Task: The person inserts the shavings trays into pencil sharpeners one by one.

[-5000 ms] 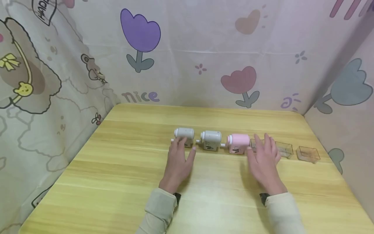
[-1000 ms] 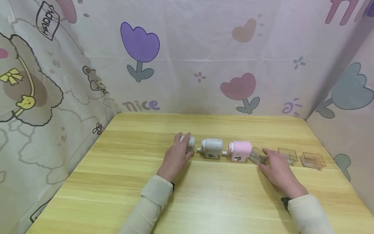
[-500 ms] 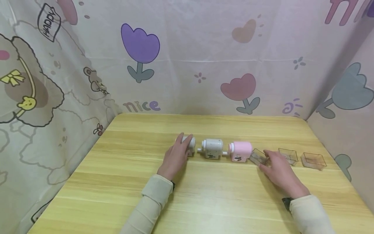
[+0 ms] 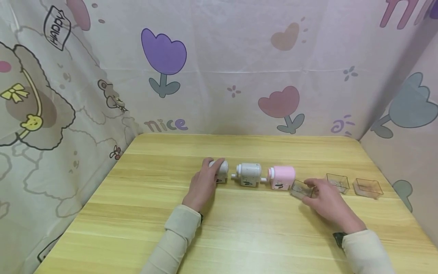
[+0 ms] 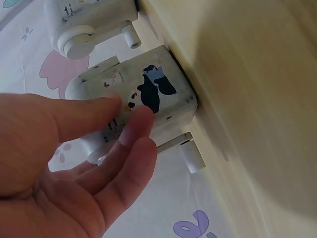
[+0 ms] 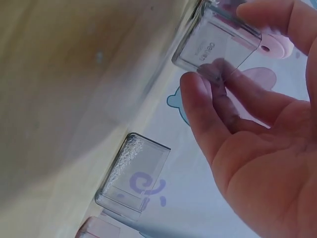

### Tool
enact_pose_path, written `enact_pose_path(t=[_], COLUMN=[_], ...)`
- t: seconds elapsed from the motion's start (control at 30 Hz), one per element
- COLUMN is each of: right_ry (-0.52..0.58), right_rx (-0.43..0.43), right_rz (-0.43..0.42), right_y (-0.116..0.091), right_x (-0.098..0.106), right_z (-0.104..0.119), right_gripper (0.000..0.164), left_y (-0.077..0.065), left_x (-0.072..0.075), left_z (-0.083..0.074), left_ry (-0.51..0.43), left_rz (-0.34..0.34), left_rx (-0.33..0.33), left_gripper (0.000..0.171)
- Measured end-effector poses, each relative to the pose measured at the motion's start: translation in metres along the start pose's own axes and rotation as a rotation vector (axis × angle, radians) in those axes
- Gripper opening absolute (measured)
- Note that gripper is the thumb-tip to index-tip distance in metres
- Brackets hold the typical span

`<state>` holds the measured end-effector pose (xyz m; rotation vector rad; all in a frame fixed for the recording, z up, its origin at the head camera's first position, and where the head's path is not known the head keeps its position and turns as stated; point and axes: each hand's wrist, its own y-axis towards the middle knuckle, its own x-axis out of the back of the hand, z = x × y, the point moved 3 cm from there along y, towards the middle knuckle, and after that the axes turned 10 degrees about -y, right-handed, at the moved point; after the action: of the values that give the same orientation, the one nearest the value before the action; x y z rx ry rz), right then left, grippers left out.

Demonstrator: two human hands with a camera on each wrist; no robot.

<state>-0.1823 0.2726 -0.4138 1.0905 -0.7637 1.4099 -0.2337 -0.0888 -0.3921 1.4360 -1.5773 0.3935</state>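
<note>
Three crank pencil sharpeners stand in a row. My left hand grips the leftmost grey pencil sharpener, partly covering it; in the left wrist view the thumb overlaps its penguin-printed body. A second grey pencil sharpener and a pink pencil sharpener stand to its right. My right hand holds a clear shavings drawer in front of the pink sharpener's right side. In the right wrist view, thumb and fingers surround that drawer near its ends.
Behind my right hand lies another clear drawer, with pale shavings visible in the right wrist view. A pinkish clear drawer is farther right. The wood-grain table meets a printed curtain on the back and sides.
My left hand has settled around the leftmost sharpener since five seconds ago. My right hand has shifted right, and lately the drawer it holds has moved slightly toward me and turned.
</note>
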Motion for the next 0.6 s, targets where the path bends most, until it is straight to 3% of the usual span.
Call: enact_pose_path(t=[0.6], right_ry=[0.037], right_rx=[0.078], right_rz=[0.012], right_y=[-0.0019], right_x=[-0.0027], right_z=[0.0077], right_gripper=[0.053], left_y=[-0.0021], left_x=[0.0064], left_z=[-0.0041], left_ry=[-0.030], left_rz=[0.005], left_rx=[-0.058], left_gripper=[0.054])
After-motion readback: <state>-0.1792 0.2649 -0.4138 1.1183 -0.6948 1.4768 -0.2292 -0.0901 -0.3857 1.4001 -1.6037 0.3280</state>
